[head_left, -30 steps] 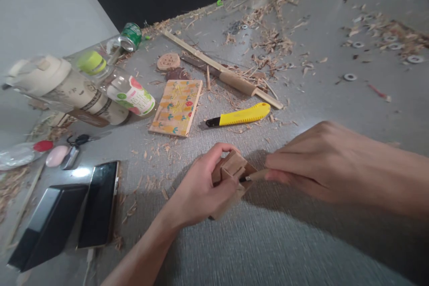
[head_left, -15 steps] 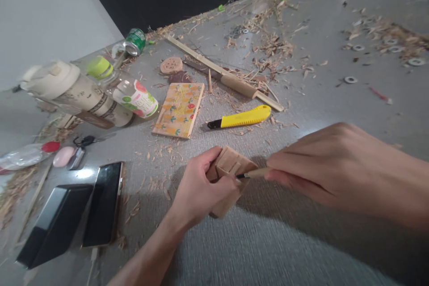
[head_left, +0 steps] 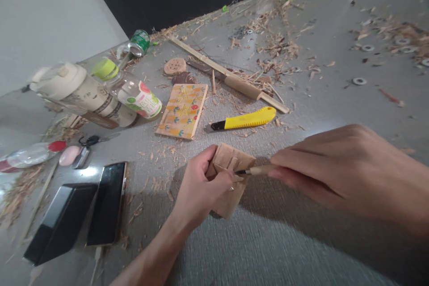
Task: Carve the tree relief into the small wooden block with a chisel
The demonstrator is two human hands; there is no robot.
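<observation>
My left hand (head_left: 204, 183) is closed around a small wooden block (head_left: 231, 196) with raised and cut shapes on its upper face. Its thumb lies across the block, close to the blade. In my right hand (head_left: 328, 170) is a carving knife (head_left: 259, 170) with a pale wooden handle, its dark blade touching the carved face near my left thumb. Just beyond the block lies a yellow utility knife (head_left: 250, 119). A painted wooden board (head_left: 182, 111) with orange and green patterns rests to its left.
Along the left are a cream flask (head_left: 83, 94), a clear bottle with a green cap (head_left: 137, 96), a phone (head_left: 106, 203) and a black box (head_left: 60, 223). A sheathed blade (head_left: 241, 87) lies farther back. Wood shavings (head_left: 278, 47) and metal washers (head_left: 359, 81) are scattered over the table.
The view has shifted slightly, so the table things appear farther right. The block has turned a little in my left hand, and the knife tip sits at a slightly different spot on it.
</observation>
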